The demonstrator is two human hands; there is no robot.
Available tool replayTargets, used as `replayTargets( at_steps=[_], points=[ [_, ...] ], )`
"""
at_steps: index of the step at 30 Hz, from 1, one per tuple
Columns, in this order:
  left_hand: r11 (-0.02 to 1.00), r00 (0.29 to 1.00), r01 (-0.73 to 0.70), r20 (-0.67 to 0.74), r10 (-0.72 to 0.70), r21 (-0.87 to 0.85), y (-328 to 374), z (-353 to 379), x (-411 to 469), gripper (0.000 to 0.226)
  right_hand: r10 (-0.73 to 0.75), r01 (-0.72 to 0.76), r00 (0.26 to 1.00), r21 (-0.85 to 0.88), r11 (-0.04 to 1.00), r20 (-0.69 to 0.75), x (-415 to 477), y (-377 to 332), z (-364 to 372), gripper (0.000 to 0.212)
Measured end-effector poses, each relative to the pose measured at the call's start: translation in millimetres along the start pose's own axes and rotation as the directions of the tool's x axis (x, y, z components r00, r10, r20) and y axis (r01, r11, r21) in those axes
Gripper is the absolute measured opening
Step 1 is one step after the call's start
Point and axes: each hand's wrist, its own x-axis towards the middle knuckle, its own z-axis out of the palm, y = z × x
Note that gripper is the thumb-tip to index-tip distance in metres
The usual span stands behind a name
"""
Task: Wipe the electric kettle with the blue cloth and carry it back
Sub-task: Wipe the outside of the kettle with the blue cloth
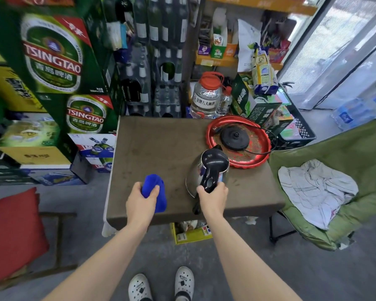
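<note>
At the brown table's (161, 148) near edge: right hand (213, 197) fingers grip the tilted steel electric kettle's (195, 177) black handle — left hand (142, 199) clenches the blue cloth (155, 187). Risk: tilted kettle slipping; base (234, 136) at one o'clock.

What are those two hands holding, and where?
The left hand clutches the bunched blue cloth; the right hand grips the kettle by its black handle.
</note>
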Motion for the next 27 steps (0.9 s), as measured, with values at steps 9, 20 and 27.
replayTargets(
  at_steps=[9, 20, 27],
  points=[
    [0.731, 0.802, -0.596, 0.209, 0.559, 0.333, 72, 29, -22, 0.049, -0.293, 0.285, 0.956, 0.184, 0.941, 0.015, -18, -52, -71, 0.015],
    [0.199, 0.348, -0.819, 0.190, 0.918, 0.538, 168, 23, -46, 0.074, -0.502, 0.538, 0.843, 0.326, 0.777, -0.194, -46, -166, -145, 0.019],
    [0.052, 0.264, -0.738, 0.217, 0.940, 0.673, 198, 17, -63, 0.073, -0.608, 0.682, 0.731, 0.300, 0.668, -0.308, -62, -234, -171, 0.030]
  ],
)
